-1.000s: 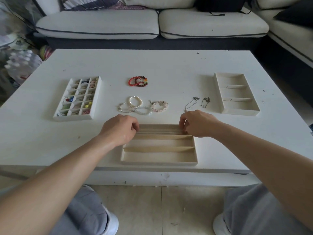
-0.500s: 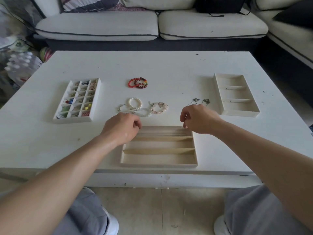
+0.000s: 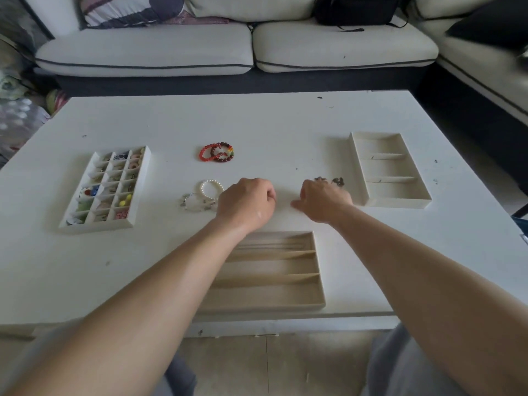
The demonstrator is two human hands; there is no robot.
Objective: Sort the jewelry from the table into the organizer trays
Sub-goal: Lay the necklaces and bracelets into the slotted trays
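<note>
We record a white worktop [image 3: 271,124] carrying three trays and loose jewelry.

1. Grid tray [image 3: 97,225], far left: many small compartments holding beads and small pieces in blue, red, yellow, green and pink.
2. Long-slot tray [image 3: 265,305], beige, at the near edge between our forearms. A thin chain [image 3: 271,247] lies in its far slot.
3. Three-part tray [image 3: 397,202], white, on the right side of the worktop.
4. Red bead bracelets [image 3: 217,152], overlapping, beyond the hands, well apart from every tray.
5. Pearl bracelet [image 3: 211,189], flat on the worktop, just left of the left hand.
6. Clear bead bracelet [image 3: 194,202], touching the pearl one on its near side.
7. Dark pendants [image 3: 328,180], just beyond the right hand's knuckles, near the three-part tray.
8. Left hand [image 3: 245,202]: back up, over the worktop beside the bracelets. Its fingers [image 3: 265,192] are curled under; we cannot tell whether they close on anything.
9. Right hand [image 3: 325,201]: back up, thumb stretched left along the worktop, fingers bent down at the pendants. We cannot tell whether they pinch one.
10. Sofa [image 3: 200,50], pale, beyond the worktop, with a striped cushion [image 3: 128,10] and a black bag [image 3: 354,10] on it.
</note>
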